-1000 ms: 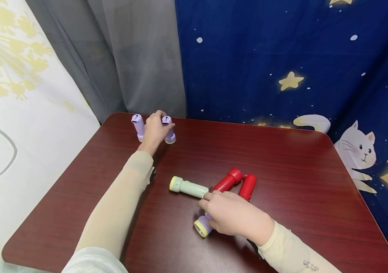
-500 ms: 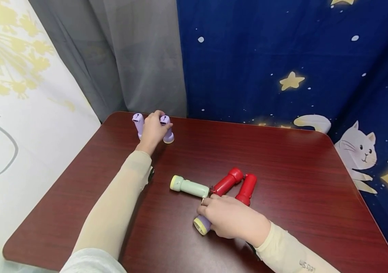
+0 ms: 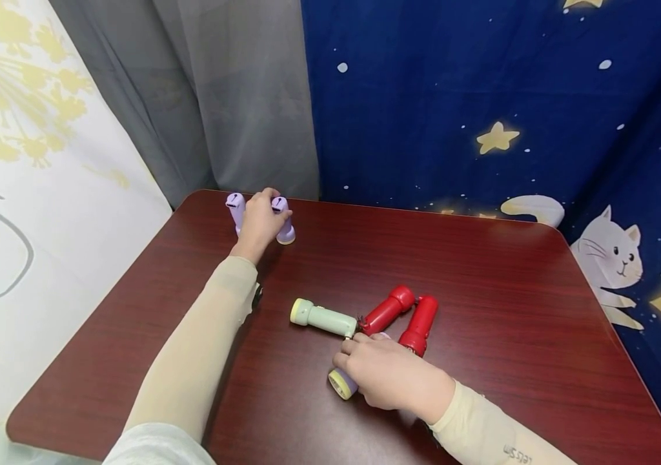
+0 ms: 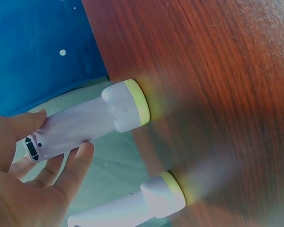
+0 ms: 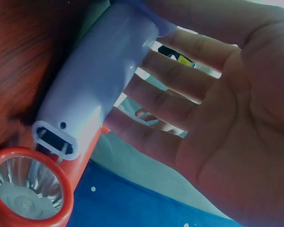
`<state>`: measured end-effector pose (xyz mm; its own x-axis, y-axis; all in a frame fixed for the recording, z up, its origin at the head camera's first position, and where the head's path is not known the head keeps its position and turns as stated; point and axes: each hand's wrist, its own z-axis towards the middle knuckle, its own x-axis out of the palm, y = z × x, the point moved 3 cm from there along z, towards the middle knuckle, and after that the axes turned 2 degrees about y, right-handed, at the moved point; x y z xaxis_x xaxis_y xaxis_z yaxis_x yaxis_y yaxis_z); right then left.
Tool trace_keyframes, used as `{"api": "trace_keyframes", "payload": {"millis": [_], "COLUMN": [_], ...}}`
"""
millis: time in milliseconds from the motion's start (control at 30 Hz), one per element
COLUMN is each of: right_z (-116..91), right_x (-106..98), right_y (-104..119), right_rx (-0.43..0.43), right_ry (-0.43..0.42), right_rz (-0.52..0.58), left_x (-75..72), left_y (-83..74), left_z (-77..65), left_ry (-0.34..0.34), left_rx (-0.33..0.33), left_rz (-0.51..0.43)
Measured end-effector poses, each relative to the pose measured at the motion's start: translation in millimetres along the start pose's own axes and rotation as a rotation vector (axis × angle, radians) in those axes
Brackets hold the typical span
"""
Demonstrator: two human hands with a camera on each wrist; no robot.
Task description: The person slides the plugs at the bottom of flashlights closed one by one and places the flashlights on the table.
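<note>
Near the far left table edge my left hand (image 3: pixel 261 221) holds a purple flashlight (image 4: pixel 75 127) between thumb and fingers. It stands on its yellow-rimmed head, tail up. A second purple flashlight (image 3: pixel 236 210) stands upright just left of it, partly behind the hand. My right hand (image 3: pixel 397 374) holds a third purple flashlight (image 5: pixel 99 71) low over the table, thumb by its head and fingers along its side. Metal prongs stick out of its tail. Next to it lie a green flashlight (image 3: pixel 325 319) and two red ones, the left red flashlight (image 3: pixel 386 312) and the right red flashlight (image 3: pixel 421 323).
Everything is on a dark red wooden table (image 3: pixel 510 310) with rounded corners. A grey curtain (image 3: pixel 249 97) and a blue star-patterned curtain (image 3: pixel 412 129) hang behind it. A white patterned cloth (image 3: pixel 46 194) hangs at the left.
The left hand's purple flashlight has shifted slightly left, closer to the standing one. My right hand has moved a little left and down with its flashlight, baring more of the right red flashlight.
</note>
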<state>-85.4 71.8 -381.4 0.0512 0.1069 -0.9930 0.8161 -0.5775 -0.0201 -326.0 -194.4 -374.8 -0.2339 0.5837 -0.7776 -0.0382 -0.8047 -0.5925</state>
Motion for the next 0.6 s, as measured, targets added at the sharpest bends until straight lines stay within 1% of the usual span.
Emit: {"api": "trace_keyframes", "payload": {"millis": [167,500,600], "right_z": [-0.6,-1.2,-0.9], "right_x": [1.1,3.0,3.5], "right_y": [0.8,2.5,2.5], "right_rx": [-0.021,-0.025,-0.034], "right_ry": [-0.008,-0.001,-0.001], "right_rz": [-0.006,-0.01,-0.025], "left_x": [-0.9,-0.5,-1.7], "left_y": [-1.5,-3.0,-4.2], "left_z": [-0.5,-2.1,-3.0], "left_ry": [0.012,0.041,0.038], "left_rx": [-0.001,-0.007,-0.007], "left_rz": [-0.005,-0.019,-0.018]}}
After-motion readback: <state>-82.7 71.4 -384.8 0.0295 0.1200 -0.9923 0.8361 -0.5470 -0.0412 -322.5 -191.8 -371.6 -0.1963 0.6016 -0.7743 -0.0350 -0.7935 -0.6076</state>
